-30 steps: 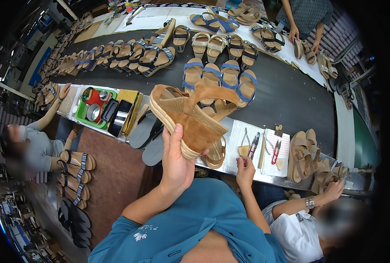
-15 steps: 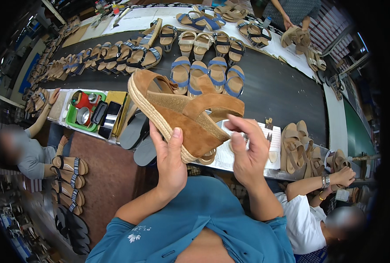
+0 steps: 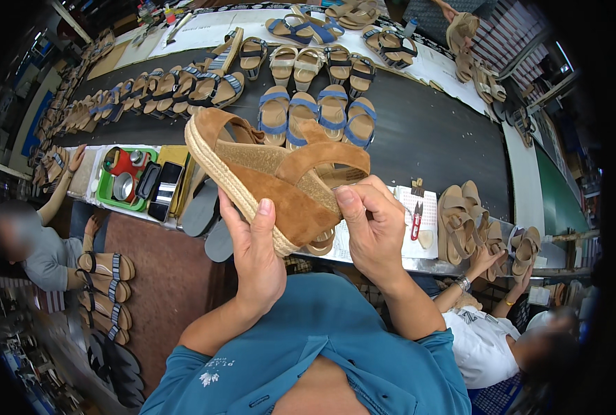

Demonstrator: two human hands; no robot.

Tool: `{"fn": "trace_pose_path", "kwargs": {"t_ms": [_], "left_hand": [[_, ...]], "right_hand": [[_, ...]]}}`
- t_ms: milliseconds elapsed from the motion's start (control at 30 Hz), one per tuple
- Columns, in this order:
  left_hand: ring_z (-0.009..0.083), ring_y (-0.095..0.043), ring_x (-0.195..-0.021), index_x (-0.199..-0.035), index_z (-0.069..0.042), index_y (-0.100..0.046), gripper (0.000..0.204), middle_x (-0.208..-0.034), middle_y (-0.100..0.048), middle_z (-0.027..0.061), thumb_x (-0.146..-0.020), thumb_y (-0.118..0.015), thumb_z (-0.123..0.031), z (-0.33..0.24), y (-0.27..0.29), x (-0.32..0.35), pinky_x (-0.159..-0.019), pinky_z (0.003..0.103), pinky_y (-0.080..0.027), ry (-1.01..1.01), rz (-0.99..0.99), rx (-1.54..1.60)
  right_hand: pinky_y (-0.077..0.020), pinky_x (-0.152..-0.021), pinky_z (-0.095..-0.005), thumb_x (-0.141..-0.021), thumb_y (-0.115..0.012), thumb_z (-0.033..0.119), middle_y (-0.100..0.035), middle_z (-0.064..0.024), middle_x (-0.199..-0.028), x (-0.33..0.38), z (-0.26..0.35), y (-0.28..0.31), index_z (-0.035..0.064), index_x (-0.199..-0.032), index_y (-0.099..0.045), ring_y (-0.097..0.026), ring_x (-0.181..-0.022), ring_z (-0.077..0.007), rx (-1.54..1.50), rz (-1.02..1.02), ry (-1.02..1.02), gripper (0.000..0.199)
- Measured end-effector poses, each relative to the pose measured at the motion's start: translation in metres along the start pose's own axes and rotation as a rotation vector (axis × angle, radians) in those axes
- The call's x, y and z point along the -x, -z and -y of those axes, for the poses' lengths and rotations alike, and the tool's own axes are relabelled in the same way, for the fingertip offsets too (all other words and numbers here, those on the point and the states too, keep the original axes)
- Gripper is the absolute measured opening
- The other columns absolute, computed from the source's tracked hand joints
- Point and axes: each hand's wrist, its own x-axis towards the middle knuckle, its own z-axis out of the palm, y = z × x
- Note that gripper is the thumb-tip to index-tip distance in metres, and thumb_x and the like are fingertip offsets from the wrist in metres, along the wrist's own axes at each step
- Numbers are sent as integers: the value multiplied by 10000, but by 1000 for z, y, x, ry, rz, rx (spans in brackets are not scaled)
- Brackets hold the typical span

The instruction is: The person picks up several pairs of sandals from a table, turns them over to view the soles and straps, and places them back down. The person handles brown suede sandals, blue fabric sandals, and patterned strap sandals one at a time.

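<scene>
Here, your left hand (image 3: 258, 259) grips the brown wedge sandal (image 3: 270, 183); whether your curled right hand (image 3: 375, 232) pinches its heel, I cannot tell. Hold its stiff-looking, probably light wedge (image 3: 277, 200); suede straps (image 3: 322, 153) should flex. It is this side of the dark belt (image 3: 429, 131).

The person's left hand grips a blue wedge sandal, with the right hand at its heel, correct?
The wedge sandal is brown, not blue, as the head view shows; the left hand does grip it, with the right hand at its heel.
</scene>
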Motion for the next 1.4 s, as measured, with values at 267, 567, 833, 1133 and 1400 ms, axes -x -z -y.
{"fn": "trace_pose_path", "kwargs": {"t_ms": [267, 567, 833, 1133, 1400], "left_hand": [[195, -379, -1318, -1523, -63, -4, 646, -1464, -299, 150, -1031, -415, -146, -3, -1, -5, -1091, 348, -347, -38, -4, -30], [189, -383, -1305, -1523, -55, -11, 657, -1458, -306, 151, -1024, -432, -134, -3, 0, -1, -1088, 340, -344, -12, -54, -42], [198, -391, -1306, -1518, -47, -24, 653, -1465, -303, 158, -1023, -440, -136, 0, 7, -9, -1091, 344, -347, -13, -68, -6], [212, -394, -1314, -1518, -54, -20, 658, -1456, -315, 154, -1022, -443, -141, 0, 2, -3, -1088, 355, -363, 52, -8, 0], [234, -472, -1279, -1515, -77, -102, 577, -1411, -384, 157, -1031, -404, -164, -6, 2, -3, -1054, 389, -437, 13, -36, -82]], "right_hand": [[-504, -641, -294, -852, -718, 81, -628, -101, -830, 4, -10, -1, 3, -994, -644, -620, -721, -199, 56, -114, 264, 179], [-558, -584, -290, -734, -780, 30, -650, -106, -938, -5, -22, 10, 48, -1015, -650, -673, -748, -223, 276, 5, 636, 310], [-562, -684, -323, -741, -771, 113, -675, -184, -1066, 6, -2, 26, 14, -1064, -700, -694, -866, -267, 462, 183, 578, 345], [-439, -635, -264, -904, -668, 130, -576, -67, -754, -3, -1, 12, -35, -936, -712, -540, -712, -139, -104, 178, -147, 174], [-412, -599, -274, -916, -659, 142, -555, -54, -716, 5, -1, -1, -29, -923, -711, -507, -678, -125, -175, 96, -219, 178]]}}
